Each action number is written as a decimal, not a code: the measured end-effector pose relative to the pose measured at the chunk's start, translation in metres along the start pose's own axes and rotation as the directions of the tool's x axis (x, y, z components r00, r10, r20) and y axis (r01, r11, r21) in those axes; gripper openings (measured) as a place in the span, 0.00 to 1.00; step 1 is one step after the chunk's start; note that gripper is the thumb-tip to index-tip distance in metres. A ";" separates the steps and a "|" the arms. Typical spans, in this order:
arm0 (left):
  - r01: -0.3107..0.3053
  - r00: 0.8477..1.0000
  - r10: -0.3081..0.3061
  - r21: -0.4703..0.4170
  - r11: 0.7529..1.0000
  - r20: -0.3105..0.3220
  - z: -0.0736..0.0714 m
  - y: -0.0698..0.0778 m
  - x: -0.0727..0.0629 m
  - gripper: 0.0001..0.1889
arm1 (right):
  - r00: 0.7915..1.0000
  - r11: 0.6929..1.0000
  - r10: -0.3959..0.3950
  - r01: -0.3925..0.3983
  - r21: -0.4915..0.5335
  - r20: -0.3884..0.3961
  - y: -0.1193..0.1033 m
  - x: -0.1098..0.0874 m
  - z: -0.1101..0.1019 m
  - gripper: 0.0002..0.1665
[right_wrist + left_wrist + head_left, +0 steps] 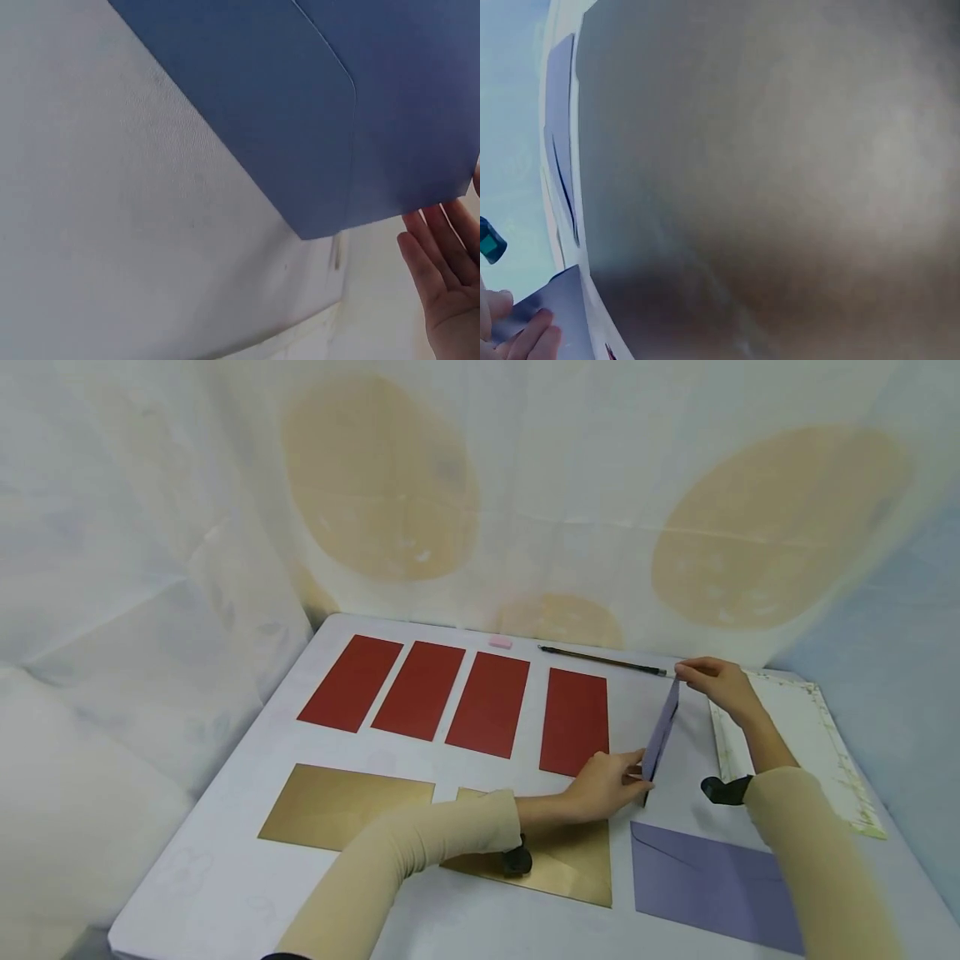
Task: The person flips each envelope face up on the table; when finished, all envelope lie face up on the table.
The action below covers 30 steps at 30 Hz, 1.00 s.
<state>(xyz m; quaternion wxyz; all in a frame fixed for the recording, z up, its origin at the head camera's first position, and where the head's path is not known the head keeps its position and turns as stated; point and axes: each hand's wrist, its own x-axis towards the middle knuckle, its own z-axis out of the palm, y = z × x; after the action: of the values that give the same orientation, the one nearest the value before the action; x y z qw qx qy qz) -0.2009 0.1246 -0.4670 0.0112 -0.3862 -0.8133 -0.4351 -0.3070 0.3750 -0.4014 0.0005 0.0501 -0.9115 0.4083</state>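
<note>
A purple envelope (pixel 660 731) stands on edge between my two hands, seen nearly side-on in the head view. My left hand (pixel 603 785) grips its near end between thumb and fingers, low over the table. At the far upper corner, my right hand (pixel 716 685) pinches it. The right wrist view shows the envelope's flap side (pixel 300 112), with the right hand's fingers (pixel 439 259) at its edge. A second purple envelope (pixel 708 885) lies flat in front of the held one. Below the left forearm is a gold envelope (pixel 570 868), which fills most of the left wrist view.
Several red envelopes (pixel 491 706) lie in a row at the back. Another gold envelope (pixel 345 802) is at the left. A brush (pixel 600 658) and a pink eraser-like block (pixel 500 642) lie along the back edge. A white bordered sheet (pixel 787 727) is at the right.
</note>
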 end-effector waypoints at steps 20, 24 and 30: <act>0.052 0.992 -0.067 -0.135 0.990 -0.107 -0.012 -0.005 0.004 0.36 | 0.989 0.906 0.009 0.055 -0.420 0.148 0.001 -0.037 0.015 0.32; 0.187 0.978 -0.200 -0.172 0.967 -0.062 -0.008 -0.006 0.009 0.32 | 0.976 0.897 0.012 0.085 -0.433 0.216 0.004 -0.052 0.021 0.35; 0.446 0.893 -0.446 -0.250 0.860 0.060 -0.001 -0.007 0.013 0.23 | 0.962 0.877 0.025 0.110 -0.468 0.272 0.014 -0.059 0.027 0.37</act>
<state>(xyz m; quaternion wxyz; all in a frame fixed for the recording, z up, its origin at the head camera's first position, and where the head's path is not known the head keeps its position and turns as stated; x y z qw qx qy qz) -0.2152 0.1301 -0.4669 -0.1398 -0.1858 -0.8171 -0.5276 -0.2480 0.3690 -0.4322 -0.1021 0.1238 -0.9741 0.1592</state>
